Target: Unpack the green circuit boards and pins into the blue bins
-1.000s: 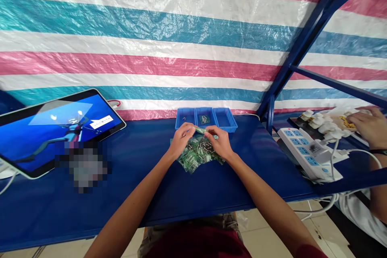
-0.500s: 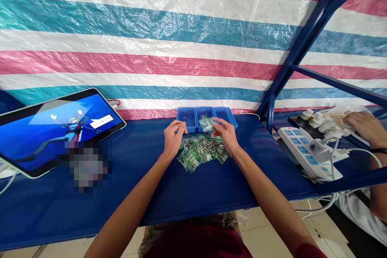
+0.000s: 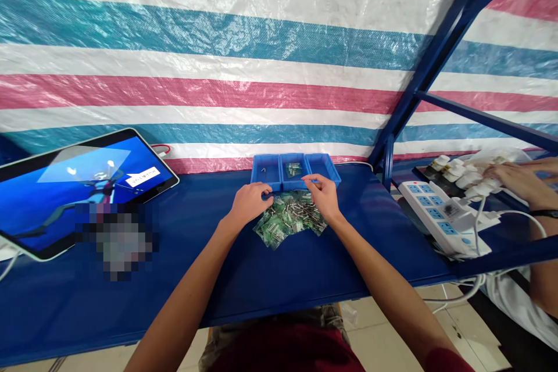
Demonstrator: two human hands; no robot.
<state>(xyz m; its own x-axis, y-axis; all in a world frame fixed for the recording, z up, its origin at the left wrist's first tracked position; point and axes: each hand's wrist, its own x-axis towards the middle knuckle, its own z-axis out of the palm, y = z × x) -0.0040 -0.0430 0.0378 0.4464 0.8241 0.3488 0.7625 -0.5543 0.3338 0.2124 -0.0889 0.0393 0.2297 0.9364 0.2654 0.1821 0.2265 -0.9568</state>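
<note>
A pile of small clear bags with green print and metal screw-like pieces (image 3: pixel 290 220) lies on the blue table. My left hand (image 3: pixel 250 203) is at the pile's left edge, thumb and fingers apart, with nothing visible in it. Just in front of the bins, at the pile's right, my right hand (image 3: pixel 325 196) has its fingers loosely bent and holds nothing I can see. Behind the pile stand three blue bins: the left bin (image 3: pixel 258 158) has a small metal piece (image 3: pixel 263 171), the middle bin (image 3: pixel 285 186) has bagged pieces (image 3: pixel 293 170), and the right bin (image 3: pixel 325 171) is beside it.
A tablet (image 3: pixel 87 186) with a lit screen leans at the left, near a blurred patch. On the right are a white power strip (image 3: pixel 429 215) with plugs and cables, a blue metal frame (image 3: pixel 401 104), and another person's hands (image 3: pixel 514 183). A striped sheet (image 3: pixel 261 64) hangs behind.
My right hand has let go of a small clear bag, and bagged pieces lie in the middle bin. My left hand has lowered toward the pile, its fingers opening from a pinch.
</note>
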